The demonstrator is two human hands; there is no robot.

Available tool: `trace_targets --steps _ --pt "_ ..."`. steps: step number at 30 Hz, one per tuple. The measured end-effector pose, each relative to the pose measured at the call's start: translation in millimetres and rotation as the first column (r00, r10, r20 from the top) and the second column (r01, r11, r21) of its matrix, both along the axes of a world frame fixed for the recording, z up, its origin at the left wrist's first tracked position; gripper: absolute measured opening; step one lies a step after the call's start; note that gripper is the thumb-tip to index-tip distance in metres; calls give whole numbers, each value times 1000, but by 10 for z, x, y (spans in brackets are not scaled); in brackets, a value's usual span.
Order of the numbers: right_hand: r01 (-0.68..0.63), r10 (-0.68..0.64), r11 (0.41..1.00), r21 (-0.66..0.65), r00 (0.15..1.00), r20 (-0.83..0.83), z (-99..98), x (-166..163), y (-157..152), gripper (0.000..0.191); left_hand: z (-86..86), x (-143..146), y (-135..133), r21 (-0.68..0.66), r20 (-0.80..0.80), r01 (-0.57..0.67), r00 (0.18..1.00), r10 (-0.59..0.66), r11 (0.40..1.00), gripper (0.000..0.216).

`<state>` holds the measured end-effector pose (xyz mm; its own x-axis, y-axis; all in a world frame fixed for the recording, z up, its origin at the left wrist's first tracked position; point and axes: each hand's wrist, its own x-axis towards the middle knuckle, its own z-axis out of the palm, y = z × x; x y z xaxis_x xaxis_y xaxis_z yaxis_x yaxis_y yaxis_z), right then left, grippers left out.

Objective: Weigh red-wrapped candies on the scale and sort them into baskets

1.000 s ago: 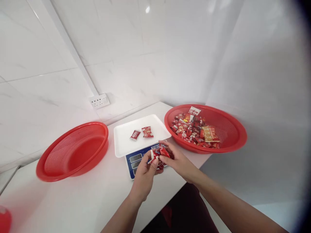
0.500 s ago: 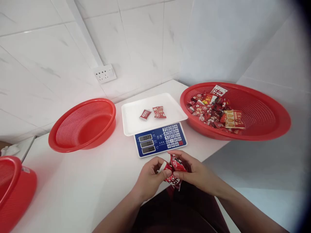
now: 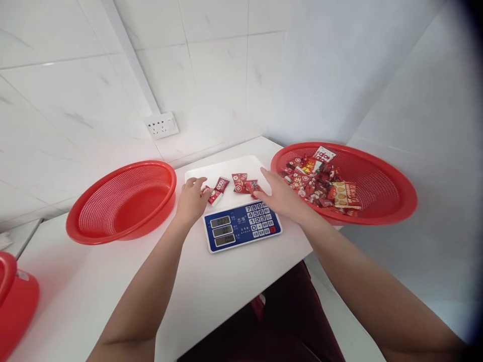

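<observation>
On the white tray [image 3: 241, 164] of a digital scale lie several small wrapped snacks. My left hand [image 3: 193, 200] is over the tray's left side, fingers apart, its thumb beside a red-and-white packet [image 3: 215, 196]. Just behind that packet is a dark red wrapped sweet [image 3: 222, 184]. At the tray's right side my right hand [image 3: 279, 195] is spread, its thumb touching or close to a red packet [image 3: 252, 187]. Another red packet [image 3: 239, 182] with pale print lies left of it. In front of the tray sits the blue scale panel [image 3: 241, 227].
A red basket [image 3: 381, 213] holding mixed wrapped snacks stands on the right. To the left is another red basket [image 3: 121, 201], with a red container [image 3: 22, 306] at the lower left edge. Behind the white table [image 3: 113, 296] rises a tiled wall with a socket [image 3: 161, 125].
Both hands have moved forward from the table's near edge to the tray and spread apart. The packets they held together now lie on the tray, released from their grip.
</observation>
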<state>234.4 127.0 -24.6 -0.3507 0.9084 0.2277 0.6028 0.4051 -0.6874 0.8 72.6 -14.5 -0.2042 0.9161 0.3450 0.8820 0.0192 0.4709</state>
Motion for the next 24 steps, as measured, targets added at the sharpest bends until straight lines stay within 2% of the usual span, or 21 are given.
trace_targets --steps 2,6,9,12,15,17,20,22,23,24 --pt "-41 33 997 69 993 111 -33 -5 28 60 -28 1 22 -21 -79 6 997 -7 1000 30" --pt "-159 137 985 69 960 245 -111 -39 40 46 -64 65 28 -108 -153 51 986 -67 993 25" --pt "-172 156 984 51 961 229 -123 -149 43 43 -83 153 120 -119 -166 65 983 -84 991 24" --pt "-257 252 966 13 955 155 -81 -246 33 45 -92 224 245 -89 -154 68 985 -81 994 25" --pt "-235 230 972 8 957 179 4 -159 11 48 -62 222 242 -36 -110 72 991 -76 997 30" --pt "-174 159 984 46 962 223 78 42 5 47 -21 180 105 5 -77 84 994 -84 996 31" --pt "-75 37 989 129 960 277 190 487 39 41 20 121 -286 54 -2 87 996 -87 995 27" --pt "64 -82 996 60 928 363 229 794 95 38 -3 130 -599 34 155 63 986 -67 997 20" --pt "146 -121 989 -24 895 429 229 929 131 37 -34 158 -746 -33 212 99 973 -90 995 18" --pt "179 -101 977 -117 868 487 215 1045 169 35 -79 202 -879 -110 261 173 955 -139 979 17"
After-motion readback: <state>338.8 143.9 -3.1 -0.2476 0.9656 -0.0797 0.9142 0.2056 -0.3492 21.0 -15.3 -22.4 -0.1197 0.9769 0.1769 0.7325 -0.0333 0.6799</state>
